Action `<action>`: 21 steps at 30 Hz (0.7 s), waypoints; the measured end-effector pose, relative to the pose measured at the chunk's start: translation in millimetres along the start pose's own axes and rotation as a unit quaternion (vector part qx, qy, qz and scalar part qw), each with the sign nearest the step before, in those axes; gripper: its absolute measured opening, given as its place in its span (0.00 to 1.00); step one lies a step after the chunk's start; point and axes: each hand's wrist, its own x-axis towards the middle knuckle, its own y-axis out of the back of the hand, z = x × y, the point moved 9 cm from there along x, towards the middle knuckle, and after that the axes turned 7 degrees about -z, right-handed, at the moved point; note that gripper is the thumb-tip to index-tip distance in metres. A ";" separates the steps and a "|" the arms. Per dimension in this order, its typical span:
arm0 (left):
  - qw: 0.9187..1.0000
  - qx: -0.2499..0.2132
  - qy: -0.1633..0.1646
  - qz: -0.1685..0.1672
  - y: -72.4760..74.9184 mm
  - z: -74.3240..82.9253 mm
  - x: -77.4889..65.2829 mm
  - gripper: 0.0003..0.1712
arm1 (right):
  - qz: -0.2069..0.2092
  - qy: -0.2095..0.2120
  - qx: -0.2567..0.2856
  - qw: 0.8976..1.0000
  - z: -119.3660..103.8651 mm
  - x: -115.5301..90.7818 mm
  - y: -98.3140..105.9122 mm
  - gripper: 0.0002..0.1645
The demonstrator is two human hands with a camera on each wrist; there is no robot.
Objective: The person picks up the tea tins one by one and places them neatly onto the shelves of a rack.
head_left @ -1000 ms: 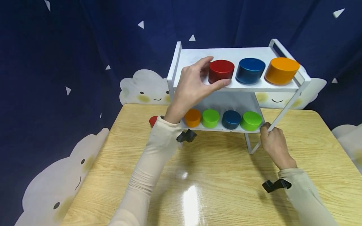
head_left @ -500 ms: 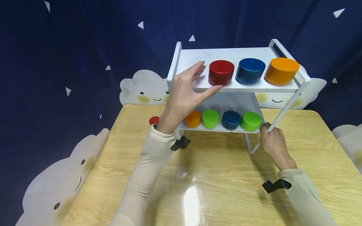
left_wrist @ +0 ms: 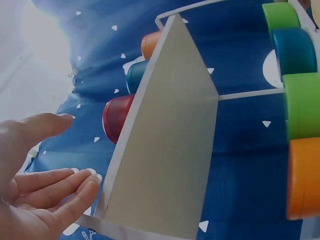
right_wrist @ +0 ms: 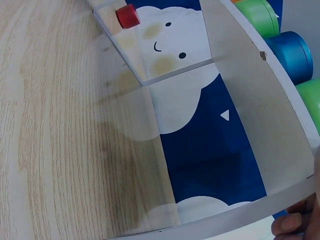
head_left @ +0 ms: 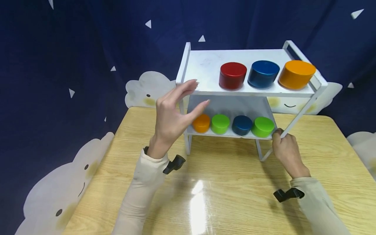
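A white two-tier shelf rack (head_left: 202, 68) stands on the table. On its top tier are a red tin (head_left: 232, 76), a blue tin (head_left: 263, 74) and an orange tin (head_left: 297, 74). My left hand (head_left: 170, 119) is held in the air off the rack's left front, thumb and fingers spread apart and holding nothing. In the left wrist view the same hand (left_wrist: 45, 180) is apart from the red tin. My right hand (head_left: 288, 155) grips the lower tier's right front corner by the leg; its fingers are partly hidden.
The lower tier bears an orange tin (head_left: 201, 123), a green tin (head_left: 220, 124), a dark blue tin (head_left: 242, 125) and another green tin (head_left: 263, 127). Behind the rack, a red tin (right_wrist: 128, 16) shows in the right wrist view. A blue curtain (head_left: 88, 49) hangs beyond the wooden table (head_left: 235, 195).
My left hand has let go of the red tin on the top tier and drawn back left and down. My right hand keeps its grip on the rack.
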 end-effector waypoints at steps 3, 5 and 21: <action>1.000 0.002 -0.001 0.014 3.0 -2.0 -6.8 0.26 | 0.000 0.004 -0.005 1.000 -1.0 0.0 1.2 0.26; 0.999 -0.005 -0.002 0.037 7.6 -6.0 -13.6 0.24 | -0.003 0.003 -0.005 1.000 -0.9 -0.1 1.0 0.26; 0.982 0.003 0.120 0.147 40.6 -110.1 -74.2 0.18 | -0.013 -0.003 0.002 1.000 -0.2 -0.4 -1.1 0.27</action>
